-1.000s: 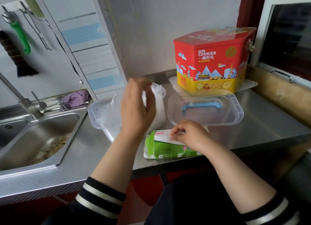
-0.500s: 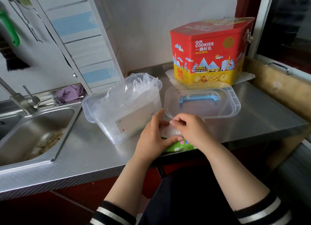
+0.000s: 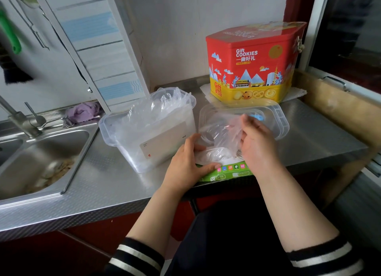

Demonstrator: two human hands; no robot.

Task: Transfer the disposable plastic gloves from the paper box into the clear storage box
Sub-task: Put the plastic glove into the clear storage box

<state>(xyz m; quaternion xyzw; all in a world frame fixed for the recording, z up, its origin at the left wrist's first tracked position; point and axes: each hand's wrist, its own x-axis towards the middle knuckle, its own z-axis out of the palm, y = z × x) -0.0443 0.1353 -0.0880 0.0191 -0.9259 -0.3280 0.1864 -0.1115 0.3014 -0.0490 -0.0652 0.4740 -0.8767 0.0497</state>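
**A:** Two hands on one job: your left hand (image 3: 186, 164) rests on the near corner of the paper box (image 3: 223, 171), thumb along its front edge, pinning it down. Your right hand (image 3: 257, 143) looks to have its fingers (image 3: 246, 121) curled into the gloves (image 3: 221, 131), a thin bunch half risen from the box opening, though the film blurs the grip and I cannot tell exactly how they pinch.

**B:** So which step is that?

**A:** Mid-pull, by my reading. The clear storage box (image 3: 144, 139) already holds a heap of gloves, so you are well into the transfer, with more left in the paper box.

**B:** And next?

**A:** Lift the bunch free, then carry it toward ten o'clock, over the storage box's rim, and tuck it down. The film is limp and clingy, so keep the left hand pressing or the paper box may rise with it.

**B:** Any edges to mind?

**A:** The paper box sits at six o'clock, right at the tabletop (image 3: 107, 178) edge, its front seemingly overhanging; a hard tug could tip it off. The lid (image 3: 274, 119) lies just behind your right hand at one o'clock, the cookie tin (image 3: 253, 69) beyond it. The sink (image 3: 41, 156) opens at nine o'clock, past the storage box. Open room lies at three o'clock, bare steel.
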